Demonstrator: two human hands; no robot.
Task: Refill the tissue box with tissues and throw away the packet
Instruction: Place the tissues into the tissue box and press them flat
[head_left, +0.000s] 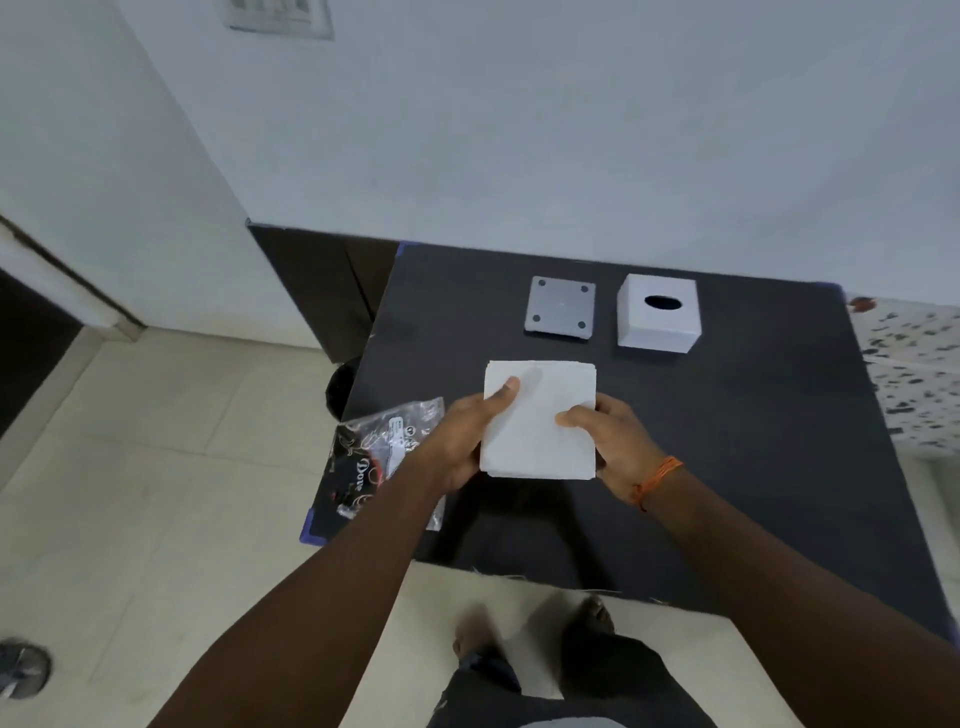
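Observation:
A white stack of tissues (540, 415) is held above the dark table (727, 441). My left hand (462, 441) grips its left edge with the thumb on top. My right hand (613, 447) grips its right edge, an orange thread around the wrist. The white cube tissue box (658, 314) with an oval slot stands at the back of the table. Its grey base plate (560, 310) lies flat just left of the box. The empty clear plastic packet (374, 457) with dark print lies at the table's left front corner, partly under my left forearm.
A dark round bin (340, 389) stands on the tiled floor beside the table's left edge. A white wall runs behind the table. A speckled surface (914, 364) adjoins the table on the right. My feet are below the table's front edge.

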